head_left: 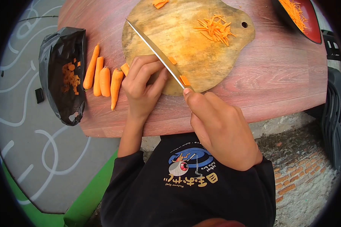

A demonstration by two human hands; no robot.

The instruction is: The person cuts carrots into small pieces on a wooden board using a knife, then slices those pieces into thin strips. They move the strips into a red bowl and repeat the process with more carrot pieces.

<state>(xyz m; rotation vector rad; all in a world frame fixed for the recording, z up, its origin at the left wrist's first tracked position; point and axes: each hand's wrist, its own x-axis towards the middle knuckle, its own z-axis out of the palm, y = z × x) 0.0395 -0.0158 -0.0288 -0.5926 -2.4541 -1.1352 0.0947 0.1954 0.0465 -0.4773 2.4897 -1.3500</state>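
Note:
My right hand [221, 126] grips a kitchen knife [155, 53] by its handle. The long blade slants up and left across the round wooden cutting board [219, 70]. Beside the blade, my left hand [144, 77] is closed with curled fingers over a carrot [125, 69], whose end shows left of the knuckles; the rest is hidden. Small flat carrot slices [184, 80] lie against the blade's right side. A pile of thin carrot strips [216, 30] sits on the board's upper right, and a few carrot pieces [160, 3] lie at its top edge.
Several whole carrots [105, 82] lie on the reddish wooden table [280, 72], left of the board. A black plastic bag [55, 64] with carrot scraps [71, 77] hangs at the table's left edge. At top right stands a red-and-black bowl [313, 28] with carrot strips.

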